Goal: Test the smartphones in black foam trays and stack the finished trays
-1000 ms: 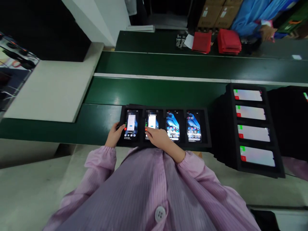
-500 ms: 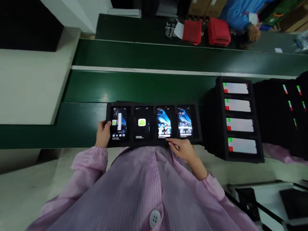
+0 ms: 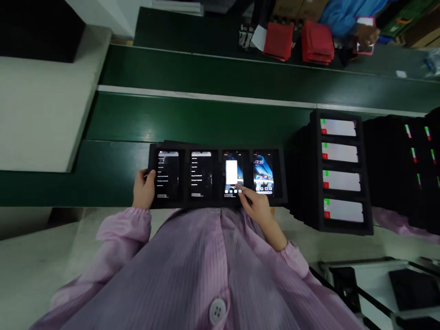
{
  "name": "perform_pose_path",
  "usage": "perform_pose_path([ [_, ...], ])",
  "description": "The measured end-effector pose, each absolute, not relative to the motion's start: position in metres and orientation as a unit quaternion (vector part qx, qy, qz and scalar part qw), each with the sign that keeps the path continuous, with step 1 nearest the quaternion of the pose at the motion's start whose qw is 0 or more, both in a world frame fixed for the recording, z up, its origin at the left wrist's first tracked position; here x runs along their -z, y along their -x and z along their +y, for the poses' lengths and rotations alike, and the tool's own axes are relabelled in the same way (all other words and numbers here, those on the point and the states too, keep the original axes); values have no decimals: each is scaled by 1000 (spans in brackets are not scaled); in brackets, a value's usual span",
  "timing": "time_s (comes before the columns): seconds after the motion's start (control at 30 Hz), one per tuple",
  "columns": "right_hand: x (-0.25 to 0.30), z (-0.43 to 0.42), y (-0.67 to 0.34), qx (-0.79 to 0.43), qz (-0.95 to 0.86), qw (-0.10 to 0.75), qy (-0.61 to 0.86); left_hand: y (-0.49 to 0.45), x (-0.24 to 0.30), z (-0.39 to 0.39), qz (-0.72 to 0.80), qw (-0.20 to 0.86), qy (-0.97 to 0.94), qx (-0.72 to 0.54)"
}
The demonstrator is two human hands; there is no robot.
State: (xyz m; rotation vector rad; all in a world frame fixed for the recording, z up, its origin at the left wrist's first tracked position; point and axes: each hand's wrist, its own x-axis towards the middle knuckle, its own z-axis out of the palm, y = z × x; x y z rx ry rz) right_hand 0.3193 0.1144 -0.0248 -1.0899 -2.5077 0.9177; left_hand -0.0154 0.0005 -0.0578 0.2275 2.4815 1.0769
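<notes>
A black foam tray [image 3: 185,183] lies at the edge of the green bench before me, with several smartphones side by side in its slots. My left hand [image 3: 143,189] grips its left end, thumb on top. White text lists on black fill the leftmost phone [image 3: 167,176] and the second phone [image 3: 201,176]. The third phone [image 3: 231,172] shows a white panel over its home screen. My right hand [image 3: 257,206] holds nothing; its index finger is stretched to the lower part of that third screen. The rightmost phone [image 3: 263,176] displays 7:16 above app icons.
Stacked black trays [image 3: 366,183] with white-screened phones stand to the right, and more dark stacks [image 3: 388,156] are beyond. Across the green bench [image 3: 206,110] lie red pouches [image 3: 318,42]. A person in blue [image 3: 354,13] works there. A pale board [image 3: 44,110] is at left.
The two left phones have switched from loading screens to text lists. A white panel has appeared on the third phone, and my right index finger has moved slightly up its screen.
</notes>
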Motion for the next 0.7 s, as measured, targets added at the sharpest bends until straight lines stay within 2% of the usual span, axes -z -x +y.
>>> perform_pose_path([
  [0.4, 28, 119, -284, -286, -895, 38, 339, 17, 61, -2, 896, 202, -88, -387],
  [0.47, 28, 121, -290, -292, -890, 62, 344, 15, 59, -2, 898, 200, -86, -382],
  [0.63, 25, 128, -346, -289, -859, 190, 378, 12, 52, 1, 903, 196, -82, -373],
  [0.7, 23, 130, -373, -278, -857, 208, 381, 12, 50, 2, 905, 198, -79, -367],
])
